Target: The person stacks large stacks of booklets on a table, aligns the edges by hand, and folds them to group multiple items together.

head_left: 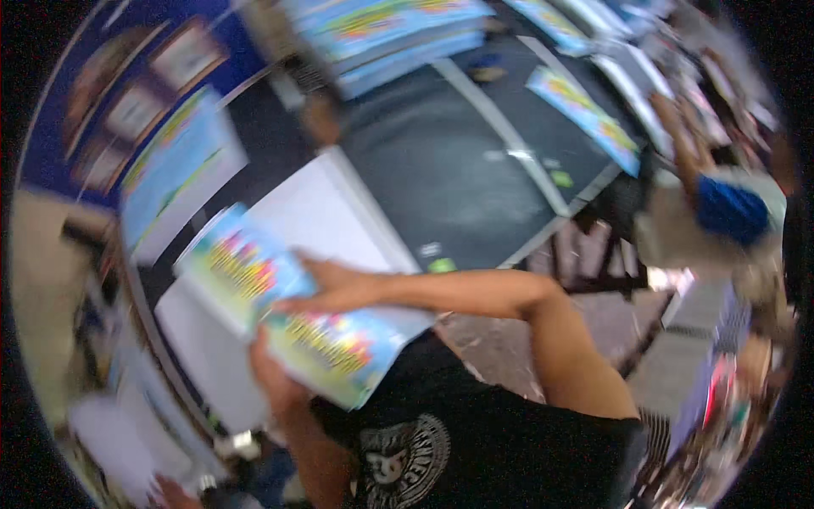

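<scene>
Between my hands is a stack of printed sheets (331, 356), light blue with yellow and pink lettering, its two printed halves meeting at a bend in the middle. The stack is tilted over a pile of white sheets (314, 195) on the dark table. My left hand (280, 382) is closed round the near edge of the stack. From the right, my right hand (339, 287) reaches across and grips it near the bend, thumb and fingers slightly apart. Motion blurs both hands, and the fingertips under the sheets are hidden.
Beyond lies the dark tabletop (441, 161) with pale strips across it. A tall pile of printed sheets (407, 51) stands at the far side, with a printed strip (585, 119) to its right. Another person's arm (678, 144) shows at far right. Framed pictures (186, 55) hang at upper left.
</scene>
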The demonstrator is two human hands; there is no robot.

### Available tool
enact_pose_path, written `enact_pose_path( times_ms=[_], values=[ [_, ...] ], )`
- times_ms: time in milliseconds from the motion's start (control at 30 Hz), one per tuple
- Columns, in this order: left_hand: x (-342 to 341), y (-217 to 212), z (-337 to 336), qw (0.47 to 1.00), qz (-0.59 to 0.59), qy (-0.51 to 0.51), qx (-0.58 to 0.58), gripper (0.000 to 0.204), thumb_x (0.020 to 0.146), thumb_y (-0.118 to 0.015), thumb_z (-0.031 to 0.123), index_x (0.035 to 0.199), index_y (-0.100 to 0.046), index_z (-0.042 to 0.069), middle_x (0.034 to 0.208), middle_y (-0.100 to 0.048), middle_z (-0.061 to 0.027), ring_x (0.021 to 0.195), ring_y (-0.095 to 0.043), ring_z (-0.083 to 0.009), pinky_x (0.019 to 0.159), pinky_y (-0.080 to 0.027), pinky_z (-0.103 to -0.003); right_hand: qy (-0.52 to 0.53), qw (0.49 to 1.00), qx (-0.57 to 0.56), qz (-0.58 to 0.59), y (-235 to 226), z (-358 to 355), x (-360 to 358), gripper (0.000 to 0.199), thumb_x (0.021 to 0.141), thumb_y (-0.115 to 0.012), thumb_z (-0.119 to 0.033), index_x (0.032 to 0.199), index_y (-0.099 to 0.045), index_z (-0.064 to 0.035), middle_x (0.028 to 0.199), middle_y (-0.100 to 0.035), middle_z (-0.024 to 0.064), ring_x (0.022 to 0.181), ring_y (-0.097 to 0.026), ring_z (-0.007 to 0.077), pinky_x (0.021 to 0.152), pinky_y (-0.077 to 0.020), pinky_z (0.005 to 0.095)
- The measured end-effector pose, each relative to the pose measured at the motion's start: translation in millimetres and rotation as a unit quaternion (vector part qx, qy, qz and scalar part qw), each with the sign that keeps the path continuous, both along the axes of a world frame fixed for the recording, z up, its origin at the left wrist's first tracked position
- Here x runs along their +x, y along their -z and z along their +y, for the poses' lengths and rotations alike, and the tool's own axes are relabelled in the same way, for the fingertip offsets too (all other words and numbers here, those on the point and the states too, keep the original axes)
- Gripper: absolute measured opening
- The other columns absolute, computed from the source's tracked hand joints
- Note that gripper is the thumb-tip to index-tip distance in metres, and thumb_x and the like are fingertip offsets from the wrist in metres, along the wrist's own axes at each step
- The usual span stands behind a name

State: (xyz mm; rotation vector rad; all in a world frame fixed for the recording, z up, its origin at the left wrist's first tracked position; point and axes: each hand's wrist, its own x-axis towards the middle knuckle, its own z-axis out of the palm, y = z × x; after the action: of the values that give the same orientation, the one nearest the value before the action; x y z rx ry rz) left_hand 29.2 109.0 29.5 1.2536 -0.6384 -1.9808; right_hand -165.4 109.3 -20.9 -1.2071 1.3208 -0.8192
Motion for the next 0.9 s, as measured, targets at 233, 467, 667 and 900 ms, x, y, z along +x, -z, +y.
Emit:
enact_pose_path(
  times_ms=[233,467,667,900],
  values=[
    [-23,34,-17,0.996,-0.032,0.015,-0.076,0.067,0.108,-0.039,0.052,0.156,-0.031,0.006,0.145,-0.050,-0.0187,0.124,-0.059,-0.0306,0.098,-0.054,-0.043,0.056,0.980,0.025,-0.190,0,0,-22,0.087,0.080,-0.081,-0.057,0.135,-0.055,0.0058,0.111,-0.073,0.0187,0.094,-0.074,0.0225,0.080,-0.0603,0.0332],
    [-11,43,-21,0.999,0.031,-0.001,-0.041,0.068,0.108,-0.033,0.055,0.156,-0.032,0.007,0.148,-0.048,-0.0186,0.129,-0.055,-0.0332,0.104,-0.050,-0.050,0.028,0.969,0.006,-0.245,-3,3,-25,0.065,0.081,-0.084,-0.046,0.121,-0.068,0.0031,0.102,-0.075,0.0135,0.085,-0.075,0.0196,0.076,-0.0606,0.0315],
    [-4,36,-22,0.998,0.050,0.004,-0.042,0.067,0.108,-0.033,0.053,0.153,-0.033,0.003,0.147,-0.049,-0.0192,0.130,-0.054,-0.0341,0.105,-0.049,-0.052,0.004,0.969,0.034,-0.244,2,-6,-20,0.061,0.084,-0.083,-0.042,0.121,-0.068,0.0035,0.101,-0.075,0.0126,0.086,-0.074,0.0192,0.076,-0.0597,0.0312],
    [-5,39,-20,0.999,-0.008,-0.014,-0.041,0.056,0.108,-0.045,0.047,0.133,-0.055,-0.002,0.114,-0.068,-0.0122,0.093,-0.068,-0.0220,0.081,-0.058,-0.038,0.040,0.985,0.061,-0.154,-12,-1,-25,0.079,0.085,-0.076,-0.060,0.128,-0.063,0.0044,0.115,-0.071,0.0190,0.100,-0.069,0.0223,0.087,-0.0562,0.0374]
  ],
)
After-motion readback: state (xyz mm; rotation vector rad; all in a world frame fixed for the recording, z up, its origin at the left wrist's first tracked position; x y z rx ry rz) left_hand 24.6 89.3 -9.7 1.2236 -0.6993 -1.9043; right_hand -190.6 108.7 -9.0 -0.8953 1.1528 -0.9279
